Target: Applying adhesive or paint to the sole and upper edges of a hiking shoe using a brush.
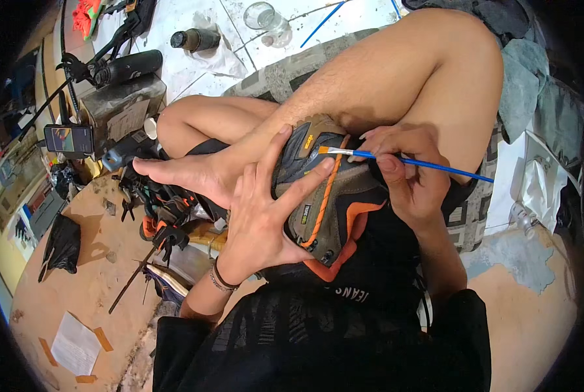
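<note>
A grey-brown shoe (321, 196) with dark panels, an orange lining and an orange cord rests in my lap against my bare lower leg. My left hand (259, 209) grips the shoe from the left, its fingers spread over the upper and thumb near the heel or collar end. My right hand (416, 183) is closed on a slim blue paintbrush (447, 168). The orange-tipped bristles touch or hover just over a dark panel beside a small yellow label, close to my left forefinger; which of these I cannot tell.
A dark bottle (197, 40) and glass jar (259, 16) stand on white tiles ahead. A phone (68, 138) on a mount, a black flask (128, 65) and cluttered tools (164, 219) are at left. A taped paper (75, 343) lies lower left, crumpled white sheets (533, 183) at right.
</note>
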Tool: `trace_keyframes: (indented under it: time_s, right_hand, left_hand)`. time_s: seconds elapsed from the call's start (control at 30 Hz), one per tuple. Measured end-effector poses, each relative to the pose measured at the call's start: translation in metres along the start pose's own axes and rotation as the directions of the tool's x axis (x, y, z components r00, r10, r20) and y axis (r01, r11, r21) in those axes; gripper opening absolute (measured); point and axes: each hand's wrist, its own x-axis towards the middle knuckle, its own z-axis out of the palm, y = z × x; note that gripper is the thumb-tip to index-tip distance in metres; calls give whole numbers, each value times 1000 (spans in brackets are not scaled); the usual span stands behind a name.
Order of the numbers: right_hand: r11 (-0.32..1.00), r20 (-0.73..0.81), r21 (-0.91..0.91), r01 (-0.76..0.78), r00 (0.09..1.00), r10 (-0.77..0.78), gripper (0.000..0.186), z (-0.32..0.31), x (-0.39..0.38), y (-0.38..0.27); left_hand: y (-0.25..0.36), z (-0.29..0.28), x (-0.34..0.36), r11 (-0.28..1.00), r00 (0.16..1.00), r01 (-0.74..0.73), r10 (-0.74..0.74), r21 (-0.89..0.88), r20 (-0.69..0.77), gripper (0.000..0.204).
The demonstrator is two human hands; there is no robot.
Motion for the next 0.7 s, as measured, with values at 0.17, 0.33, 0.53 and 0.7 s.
trace_keyframes:
  time_s: [0.17, 0.33, 0.53, 0.7]
  right_hand:
    - [1000, 28, -4, 29, 999, -29, 11, -1, 1, -2]
    - [992, -22, 96, 83, 996, -82, 17, 7, 2, -4]
    - [982, 25, -18, 189, 982, -188, 23, 7, 5, -3]
    - [978, 68, -65, 197, 979, -192, 23, 7, 6, -5]
  left_hand:
    - [1, 0, -2, 1000, 1000, -2, 2, -21, -9, 109]
    - [-1, 1, -1, 999, 1000, -9, 8, -39, -26, 110]
    - [-1, 2, -1, 999, 1000, -9, 8, -44, -26, 111]
    - [-1, 3, -2, 999, 1000, -7, 6, -39, -22, 110]
